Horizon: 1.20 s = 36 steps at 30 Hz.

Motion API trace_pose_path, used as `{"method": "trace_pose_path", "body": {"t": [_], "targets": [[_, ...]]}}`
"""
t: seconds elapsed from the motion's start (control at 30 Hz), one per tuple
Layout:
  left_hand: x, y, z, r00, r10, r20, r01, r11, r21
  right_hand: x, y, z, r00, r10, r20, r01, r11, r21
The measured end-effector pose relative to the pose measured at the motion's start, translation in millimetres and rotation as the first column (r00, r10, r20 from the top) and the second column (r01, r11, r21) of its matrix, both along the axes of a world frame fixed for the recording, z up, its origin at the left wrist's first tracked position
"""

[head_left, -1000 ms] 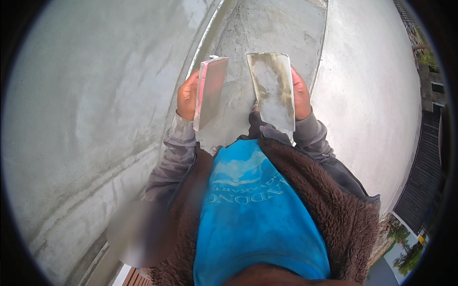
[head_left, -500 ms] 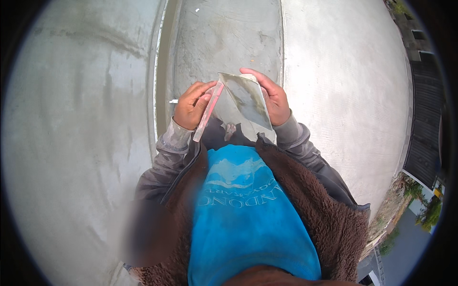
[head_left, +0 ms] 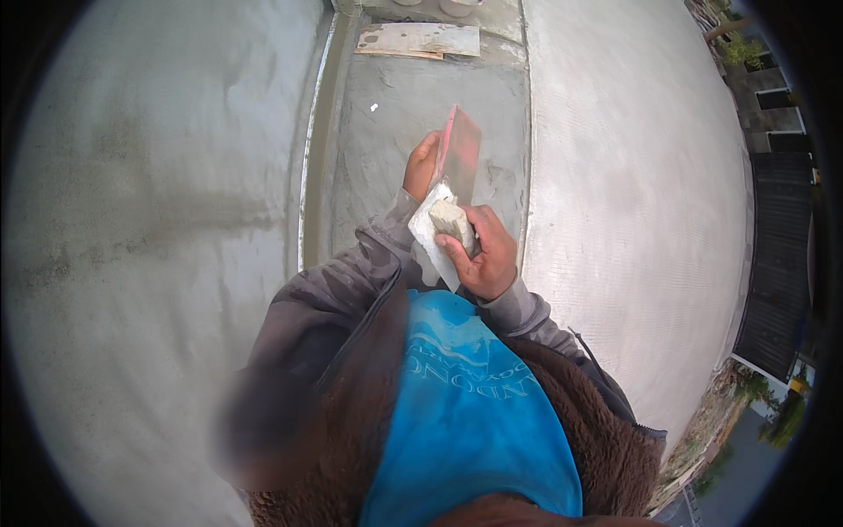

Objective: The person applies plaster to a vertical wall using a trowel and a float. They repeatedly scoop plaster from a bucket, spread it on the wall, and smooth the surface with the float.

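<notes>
In front of my chest, my left hand [head_left: 421,165] is closed on a flat plastering float [head_left: 459,156] with reddish-pink colour on its face and edge. The float stands steeply on edge, its far end pointing up and away from me. My right hand [head_left: 492,255] grips the pale, cement-crusted block handle [head_left: 452,225] of a plastering trowel [head_left: 425,230]. White-grey residue covers the trowel plate, which lies against or just in front of the float's near end. Whether the two tools touch is hard to tell. Part of my left hand is hidden behind the float.
A strip of grey concrete [head_left: 386,114] runs ahead between a large grey surface [head_left: 176,220] on the left and a pale one [head_left: 632,202] on the right. A narrow channel [head_left: 317,167] follows its left side. Farther off lies a stained board [head_left: 417,39].
Both hands have moved together toward the centre. The trowel has turned so its handle side shows, and the float has swung to point away from me. The board has come into view.
</notes>
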<state>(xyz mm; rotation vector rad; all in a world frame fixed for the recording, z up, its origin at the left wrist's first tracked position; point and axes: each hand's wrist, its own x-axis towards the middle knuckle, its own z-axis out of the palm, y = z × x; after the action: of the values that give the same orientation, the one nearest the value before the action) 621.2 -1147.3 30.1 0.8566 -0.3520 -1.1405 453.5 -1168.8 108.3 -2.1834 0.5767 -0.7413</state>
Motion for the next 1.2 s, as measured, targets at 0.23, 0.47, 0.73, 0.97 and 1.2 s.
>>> {"method": "trace_pose_path", "body": {"t": [0.23, 0.47, 0.73, 0.97, 1.2], "targets": [[44.7, -122.4, -59.7, 0.888, 0.048, 0.458, 0.01, 0.992, -0.124, 95.5, -164.9, -8.4, 0.983, -0.175, 0.057, 0.163, 0.97, 0.178], [170.5, -247.3, -72.5, 0.987, -0.132, -0.091, 0.125, 0.989, -0.078, 179.8, -373.8, -126.4, 0.932, -0.342, -0.122, 0.363, 0.864, 0.349], [233.7, -306.0, -183.1, 0.98, 0.2, 0.007, -0.191, 0.946, -0.262, 269.5, -569.3, -144.0, 0.861, -0.509, 0.01, 0.054, 0.109, 0.993], [324.3, -438.1, -124.2, 0.618, 0.046, -0.785, -0.534, 0.757, -0.377, 430.4, -604.3, -175.2, 0.958, -0.267, -0.108, 0.024, -0.3, 0.954], [446.5, -565.4, -128.6, 0.779, 0.453, -0.435, -0.566, 0.806, -0.175, 543.4, -672.8, -205.4, 0.984, -0.099, -0.147, 0.118, -0.259, 0.959]]}}
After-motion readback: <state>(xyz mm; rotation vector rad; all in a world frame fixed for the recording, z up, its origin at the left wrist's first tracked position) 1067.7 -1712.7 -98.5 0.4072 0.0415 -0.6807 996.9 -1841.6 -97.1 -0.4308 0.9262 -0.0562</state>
